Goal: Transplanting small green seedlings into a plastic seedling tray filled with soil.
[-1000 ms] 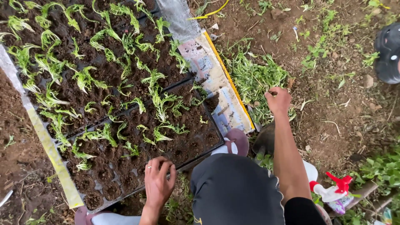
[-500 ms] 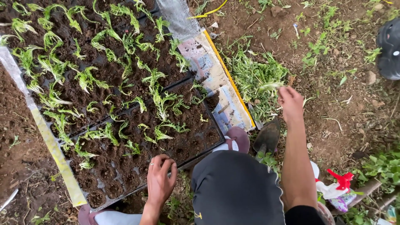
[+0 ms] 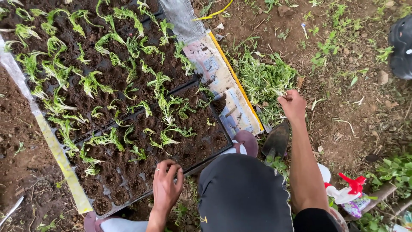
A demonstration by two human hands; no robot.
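Black seedling trays (image 3: 195, 161) filled with dark soil and many pale green seedlings (image 3: 165, 105) lie on the ground in front of me. My left hand (image 3: 166, 184) rests with curled fingers at the near edge of the closest tray, over soil cells without plants. My right hand (image 3: 292, 104) reaches out to the right and pinches a small green seedling at the edge of a heap of pulled seedlings (image 3: 264, 75). My dark-clad knee (image 3: 242, 193) fills the bottom centre.
A printed plastic sheet with a yellow edge (image 3: 223, 86) lies between the trays and the heap. A dark trowel (image 3: 275, 141) stands by my right forearm. A spray bottle with a red trigger (image 3: 349, 191) lies lower right. Bare soil and weeds surround everything.
My right hand moved down from the bare soil to the edge of the seedling heap and closed on a seedling. My left hand shifted slightly along the tray's near edge.
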